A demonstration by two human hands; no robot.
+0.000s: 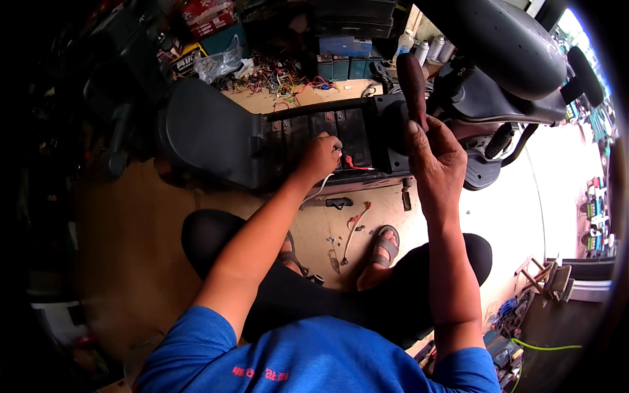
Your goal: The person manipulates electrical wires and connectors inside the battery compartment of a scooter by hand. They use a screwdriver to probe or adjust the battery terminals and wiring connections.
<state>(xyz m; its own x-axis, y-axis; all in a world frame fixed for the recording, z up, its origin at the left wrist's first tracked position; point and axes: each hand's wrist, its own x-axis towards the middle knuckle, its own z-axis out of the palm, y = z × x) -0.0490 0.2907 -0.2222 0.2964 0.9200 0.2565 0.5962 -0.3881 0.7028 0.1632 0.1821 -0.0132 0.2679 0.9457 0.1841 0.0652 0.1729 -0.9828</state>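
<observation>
In front of me, several black batteries (355, 141) sit side by side in the open floor compartment of an electric scooter. My left hand (320, 159) is closed in a pinch over them, at the end of a white wire (321, 188) that trails down over the compartment's near edge. A red wire (357, 166) with a red-covered end lies just right of those fingers. At the compartment's right end, my right hand (439, 154) is raised and wrapped round a tool with a dark reddish-brown tapered handle (411, 85) pointing up. The tool's working end is hidden by the hand.
A scooter seat (203, 131) stands left of the compartment, and another seat (498, 46) rises at upper right. Tangled wires (275, 75) and spray cans (436, 49) lie beyond. Between my sandalled feet, a loose white wire (354, 232) and small parts are on the floor.
</observation>
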